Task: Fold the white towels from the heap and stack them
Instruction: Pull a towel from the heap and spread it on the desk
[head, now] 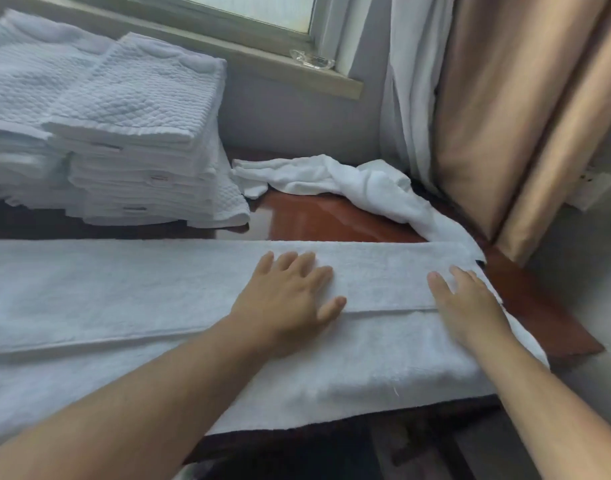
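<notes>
white towel (158,289), red-brown table (331,220), tan curtain (504,116), white quilted stack (141,98)

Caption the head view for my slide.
Left hand and right hand press flat on a long white towel folded lengthwise; stacks of folded white quilted towels stand behind.

Flat towel (124,289), near: white terry cloth, matt, fine short nap; a smoother woven hem band runs along the folded edge.
Folded stacks (134,98), far left: white cloth, matt, raised diamond waffle texture on the top faces, plain flat borders.
Crumpled towel (366,188), far right: white terry, soft-looking, matt, deeply creased.
Table top (314,216): red-brown wood, glossy lacquer, bright glare on the bare patch between the towels.
Tan curtain (504,116), right: smooth cloth, faint satin sheen.
White curtain (411,81) beside it: thin plain cloth, matt.
Window sill (262,60), far: painted, dull finish.
Glass dish (311,59) on the sill: clear glass, shiny highlights.
</notes>
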Motion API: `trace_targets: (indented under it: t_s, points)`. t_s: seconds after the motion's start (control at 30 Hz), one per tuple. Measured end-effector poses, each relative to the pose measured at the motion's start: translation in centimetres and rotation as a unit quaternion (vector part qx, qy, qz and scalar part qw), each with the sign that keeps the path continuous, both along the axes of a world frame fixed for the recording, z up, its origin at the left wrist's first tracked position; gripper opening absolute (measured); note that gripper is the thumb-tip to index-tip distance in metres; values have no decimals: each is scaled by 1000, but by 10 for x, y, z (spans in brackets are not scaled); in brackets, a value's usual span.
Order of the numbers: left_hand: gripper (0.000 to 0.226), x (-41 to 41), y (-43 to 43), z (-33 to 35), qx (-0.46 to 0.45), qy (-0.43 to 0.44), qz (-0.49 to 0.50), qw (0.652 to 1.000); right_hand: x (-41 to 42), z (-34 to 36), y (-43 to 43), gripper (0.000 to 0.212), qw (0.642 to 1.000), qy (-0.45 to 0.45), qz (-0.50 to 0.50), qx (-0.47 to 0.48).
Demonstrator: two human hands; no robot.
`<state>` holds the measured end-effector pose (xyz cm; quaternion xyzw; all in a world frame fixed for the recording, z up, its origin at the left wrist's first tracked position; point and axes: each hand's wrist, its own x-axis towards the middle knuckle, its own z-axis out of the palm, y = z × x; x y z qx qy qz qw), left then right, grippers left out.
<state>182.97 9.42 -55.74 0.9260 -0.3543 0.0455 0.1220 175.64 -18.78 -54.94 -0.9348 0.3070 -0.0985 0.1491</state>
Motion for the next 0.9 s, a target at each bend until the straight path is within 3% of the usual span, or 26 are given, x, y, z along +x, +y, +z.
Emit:
trace_targets:
  t_s: [0.13,0.27,0.4,0.63,0.9]
  points:
    - [87,-1,3,-7,22,-11,-16,1000,-1,-1,-24,64,991,-113,-66,41]
    - [80,-7,4,-4,-1,-41,-13,999,7,5,-37,55,975,-155,-144,67]
    - [78,-8,5,-4,1,-46,-15,999,12,4,-46,36,963,-220,-141,68]
    - [75,-15,3,3,21,-84,-14,996,16,5,-75,17,967,-231,-89,58]
    - [73,-11,3,-5,13,-63,-47,997,25,-3,-82,21,969,-223,-100,36]
